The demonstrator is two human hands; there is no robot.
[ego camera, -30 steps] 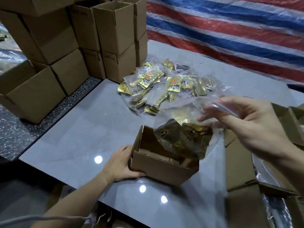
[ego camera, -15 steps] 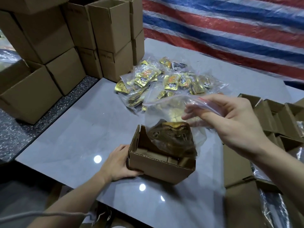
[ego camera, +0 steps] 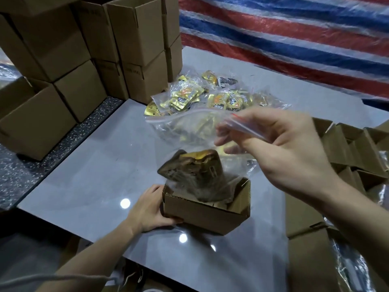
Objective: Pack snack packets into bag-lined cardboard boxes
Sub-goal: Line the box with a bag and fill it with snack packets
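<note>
1. The right hand [ego camera: 280, 152] pinched the top edge of a clear bag [ego camera: 189, 131] of gold packets [ego camera: 195, 175], its grip closed on the zip strip.
2. The bag's bottom sat partly inside the open box [ego camera: 207, 216] (blurred there).
3. The left hand [ego camera: 150, 209] clasped the box's left side on the tabletop [ego camera: 94, 165].
4. More bagged packets [ego camera: 202, 98] lay beyond, near stacked boxes [ego camera: 84, 51].
</note>
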